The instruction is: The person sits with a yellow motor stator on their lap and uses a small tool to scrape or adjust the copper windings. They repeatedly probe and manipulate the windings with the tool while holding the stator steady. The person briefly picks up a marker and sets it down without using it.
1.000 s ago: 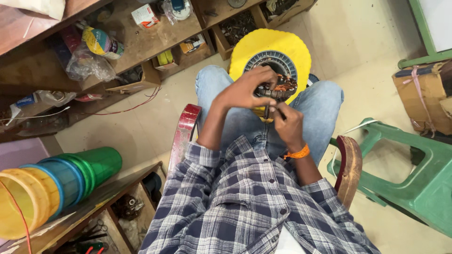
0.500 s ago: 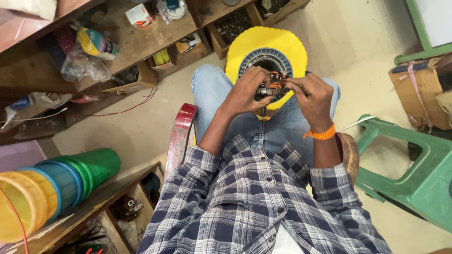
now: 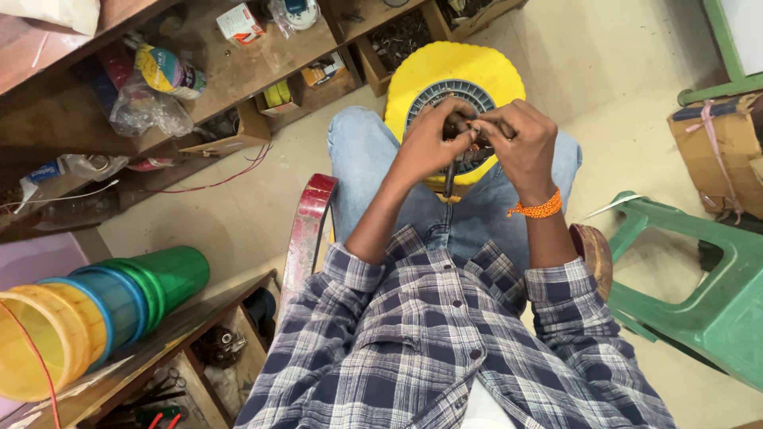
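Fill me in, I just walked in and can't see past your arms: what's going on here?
A person sits in a chair with red armrests, both hands raised over the lap. The left hand and right hand together grip a small dark part with a thin stem hanging down. Just beyond the knees stands a yellow stool carrying a round grey slotted piece. A green plastic chair stands to the right.

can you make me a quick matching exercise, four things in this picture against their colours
Things:
1. stool under the hands
2. wrist band on the right arm
3. plastic chair at the right
4. armrest beside the left arm

Colours:
a. green
b. dark red
c. yellow
d. orange

Pairs: 1-c, 2-d, 3-a, 4-b
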Motion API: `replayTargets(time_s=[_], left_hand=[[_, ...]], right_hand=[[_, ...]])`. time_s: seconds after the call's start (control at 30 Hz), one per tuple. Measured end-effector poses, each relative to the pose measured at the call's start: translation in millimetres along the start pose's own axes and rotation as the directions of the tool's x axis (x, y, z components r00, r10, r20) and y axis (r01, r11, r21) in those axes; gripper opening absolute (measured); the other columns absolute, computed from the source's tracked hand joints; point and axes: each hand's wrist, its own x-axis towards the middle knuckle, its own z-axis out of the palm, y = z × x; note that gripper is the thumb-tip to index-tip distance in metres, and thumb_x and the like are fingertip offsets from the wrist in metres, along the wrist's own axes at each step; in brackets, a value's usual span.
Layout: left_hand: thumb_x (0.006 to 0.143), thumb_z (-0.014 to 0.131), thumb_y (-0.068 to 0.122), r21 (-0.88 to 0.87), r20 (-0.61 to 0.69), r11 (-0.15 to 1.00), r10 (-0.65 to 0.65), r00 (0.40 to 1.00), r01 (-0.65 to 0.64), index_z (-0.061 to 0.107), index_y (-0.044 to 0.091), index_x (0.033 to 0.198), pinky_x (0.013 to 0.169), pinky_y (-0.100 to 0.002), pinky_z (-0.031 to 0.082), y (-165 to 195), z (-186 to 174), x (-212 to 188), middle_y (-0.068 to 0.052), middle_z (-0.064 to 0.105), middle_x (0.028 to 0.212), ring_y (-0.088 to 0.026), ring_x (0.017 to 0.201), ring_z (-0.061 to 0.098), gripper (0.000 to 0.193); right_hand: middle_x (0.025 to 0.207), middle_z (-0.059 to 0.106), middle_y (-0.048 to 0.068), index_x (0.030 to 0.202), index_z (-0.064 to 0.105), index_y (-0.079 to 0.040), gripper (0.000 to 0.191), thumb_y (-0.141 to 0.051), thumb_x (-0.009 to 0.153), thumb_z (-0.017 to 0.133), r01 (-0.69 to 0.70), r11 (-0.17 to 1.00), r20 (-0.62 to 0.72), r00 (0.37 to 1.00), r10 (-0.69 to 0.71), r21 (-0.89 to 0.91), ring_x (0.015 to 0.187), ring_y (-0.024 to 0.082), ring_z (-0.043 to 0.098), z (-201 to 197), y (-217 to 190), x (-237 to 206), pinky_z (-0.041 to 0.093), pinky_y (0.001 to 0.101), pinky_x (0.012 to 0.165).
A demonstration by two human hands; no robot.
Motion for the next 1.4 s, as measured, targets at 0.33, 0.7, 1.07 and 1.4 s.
replayTargets(time_s=[0.33, 0.7, 1.07, 1.4], left_hand=[[0.091, 0.079, 0.015, -0.030, 0.349, 0.949, 0.304, 0.887, -0.314, 0.078, 0.007, 0.103, 0.083, -0.035, 0.055, -28, -55, 13, -0.009, 0.075, 0.097, -0.024, 0.093, 0.071, 0.015], [0.087, 0.082, 0.029, 0.101, 0.400, 0.899, 0.355, 0.845, -0.425, 0.069, 0.007, 0.099, 0.089, -0.040, 0.050, -6, -57, 10, -0.007, 0.067, 0.097, -0.028, 0.098, 0.064, 0.028], [0.076, 0.086, 0.016, 0.338, 0.092, 0.794, 0.506, 0.857, -0.505, 0.061, 0.004, 0.114, 0.096, -0.044, 0.049, -17, -17, -24, -0.012, 0.058, 0.117, -0.034, 0.110, 0.057, 0.048], [0.077, 0.085, 0.018, 0.367, 0.050, 0.779, 0.530, 0.846, -0.509, 0.060, 0.004, 0.115, 0.097, -0.043, 0.049, -26, -10, -25, -0.012, 0.058, 0.118, -0.034, 0.112, 0.058, 0.047]], right_hand=[[0.087, 0.069, 0.013, 0.099, 0.073, -0.001, 0.009, -0.004, 0.093, 0.078, -0.133, 0.991, 0.075, 0.989, 0.130, 0.030, 0.072, 0.024, 0.066, 1, -48, -43, 0.050, 0.0350, 0.064], [0.089, 0.072, 0.018, 0.101, 0.075, 0.001, 0.009, -0.005, 0.094, 0.073, -0.196, 0.980, 0.037, 0.980, 0.195, 0.038, 0.076, 0.031, 0.070, 47, -14, -82, 0.053, 0.0373, 0.068], [0.072, 0.055, 0.008, 0.100, 0.079, -0.003, 0.013, -0.001, 0.088, 0.082, -0.231, 0.973, 0.022, 0.973, 0.231, 0.012, 0.060, 0.013, 0.047, -25, -6, -82, 0.036, 0.0325, 0.056], [0.080, 0.062, 0.008, 0.097, 0.074, -0.001, 0.009, -0.001, 0.092, 0.082, -0.105, 0.991, 0.071, 0.993, 0.099, 0.080, 0.061, 0.014, 0.049, -13, -16, -32, 0.037, 0.0313, 0.056]])
